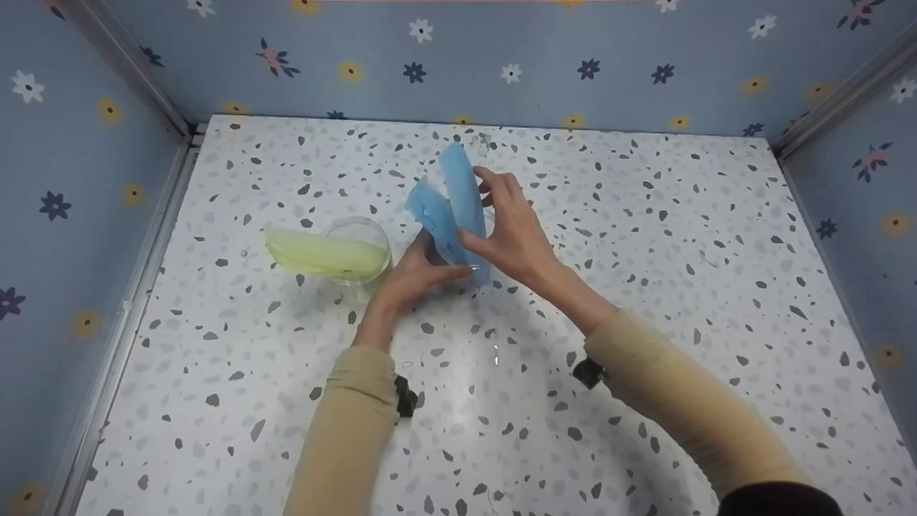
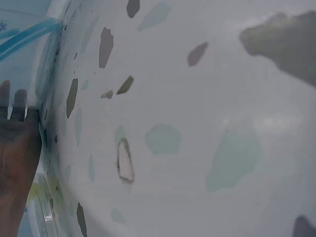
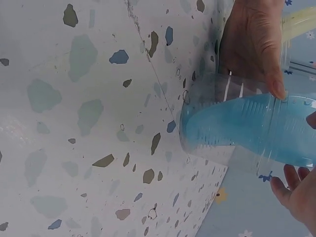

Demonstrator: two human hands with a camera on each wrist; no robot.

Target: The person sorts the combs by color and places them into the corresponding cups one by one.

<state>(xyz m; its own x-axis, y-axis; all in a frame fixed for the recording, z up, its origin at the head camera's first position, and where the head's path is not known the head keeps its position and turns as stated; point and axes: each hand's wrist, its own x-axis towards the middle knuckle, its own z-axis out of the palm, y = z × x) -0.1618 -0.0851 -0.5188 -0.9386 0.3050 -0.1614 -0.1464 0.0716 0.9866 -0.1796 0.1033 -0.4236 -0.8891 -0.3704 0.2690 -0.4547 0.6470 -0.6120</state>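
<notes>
A clear plastic cup (image 3: 266, 143) stands on the table with curved, translucent blue pieces inside it. One blue piece (image 1: 462, 186) rises high above the rim; a second blue part (image 1: 433, 215) leans out to the left with an uneven top edge. Whether the two are joined is hidden. My left hand (image 1: 412, 279) grips the cup from its left side, thumb at the rim. With thumb and fingers, my right hand (image 1: 517, 233) holds the taller blue piece above the cup. The left wrist view catches only part of the left hand (image 2: 17, 153) against the cup.
Left of the left hand stands a clear footed cup (image 1: 358, 223), a yellow-green curved piece (image 1: 315, 251) sticking out of it to the left. The table (image 1: 645, 251) is white with speckles. Flowered blue panels (image 1: 466, 64) enclose its back and sides.
</notes>
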